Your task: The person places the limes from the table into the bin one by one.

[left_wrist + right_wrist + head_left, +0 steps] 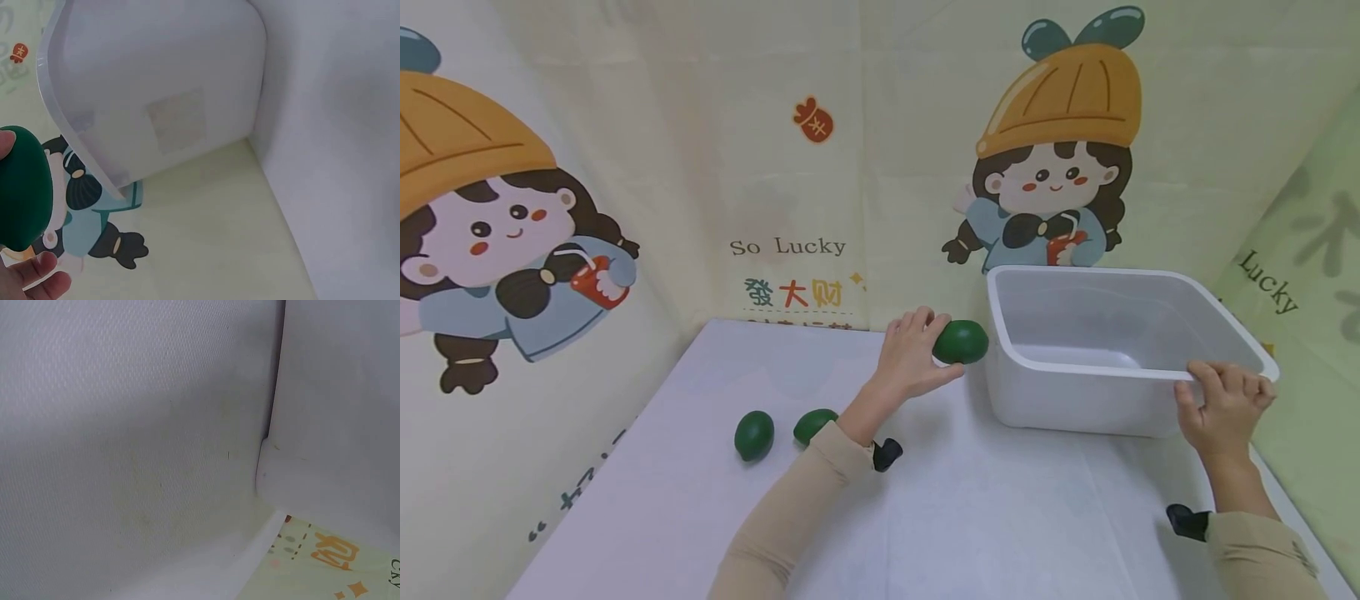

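The left hand [913, 357] is clamped on a fruit [962, 342], a smooth, dark green oval with a soft sheen, held just beside the left end of the white bin [1067, 402]. The right hand [1225, 408] grips the bin's near rim by its right corner. Only the head view shows a second fruit [754, 436] and a third fruit [814, 423], partly behind the sleeve [790, 517], on the table [985, 517]. The left wrist view alone shows a faint tan square [178, 120] on the bin's wall; the dim right wrist view probably shows bin and table close up.
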Action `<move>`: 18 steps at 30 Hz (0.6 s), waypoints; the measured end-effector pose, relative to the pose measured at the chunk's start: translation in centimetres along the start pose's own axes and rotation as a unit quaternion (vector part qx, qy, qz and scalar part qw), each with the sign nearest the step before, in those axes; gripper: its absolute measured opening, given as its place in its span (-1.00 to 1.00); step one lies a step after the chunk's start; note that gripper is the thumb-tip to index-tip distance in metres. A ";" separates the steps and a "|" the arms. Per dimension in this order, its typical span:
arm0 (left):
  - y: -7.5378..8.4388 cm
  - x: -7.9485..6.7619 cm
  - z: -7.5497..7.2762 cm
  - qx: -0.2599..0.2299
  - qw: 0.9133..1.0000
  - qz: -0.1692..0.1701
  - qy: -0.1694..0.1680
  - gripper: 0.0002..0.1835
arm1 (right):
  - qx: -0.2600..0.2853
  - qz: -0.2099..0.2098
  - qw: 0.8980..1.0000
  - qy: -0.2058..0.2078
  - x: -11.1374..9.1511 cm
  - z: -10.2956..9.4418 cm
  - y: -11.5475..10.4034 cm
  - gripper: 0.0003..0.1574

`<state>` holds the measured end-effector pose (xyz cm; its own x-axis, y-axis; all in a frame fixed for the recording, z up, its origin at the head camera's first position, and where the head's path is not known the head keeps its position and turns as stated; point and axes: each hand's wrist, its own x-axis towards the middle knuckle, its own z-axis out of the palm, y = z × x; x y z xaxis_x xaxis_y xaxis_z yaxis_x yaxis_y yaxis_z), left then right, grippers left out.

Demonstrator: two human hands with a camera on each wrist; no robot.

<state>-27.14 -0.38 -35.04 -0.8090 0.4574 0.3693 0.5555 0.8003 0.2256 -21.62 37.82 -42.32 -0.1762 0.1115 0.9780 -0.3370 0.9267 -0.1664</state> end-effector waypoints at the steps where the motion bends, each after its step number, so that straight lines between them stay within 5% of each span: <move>1: 0.1 0.2 0.1 -0.001 1.000 0.000 0.001 -0.33 | 0.000 0.001 1.000 -0.001 0.0 0.0 0.0 -0.26; 18: 1.6 3.0 0.3 0.010 1.000 0.007 0.005 -0.34 | -0.003 0.009 1.000 0.001 -0.2 0.1 0.2 -0.29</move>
<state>-28.70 2.35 -33.83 -0.7994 0.4642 0.3815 0.5621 0.8020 0.2020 -21.78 37.93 -42.60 -0.1809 0.1280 0.9751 -0.3284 0.9267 -0.1826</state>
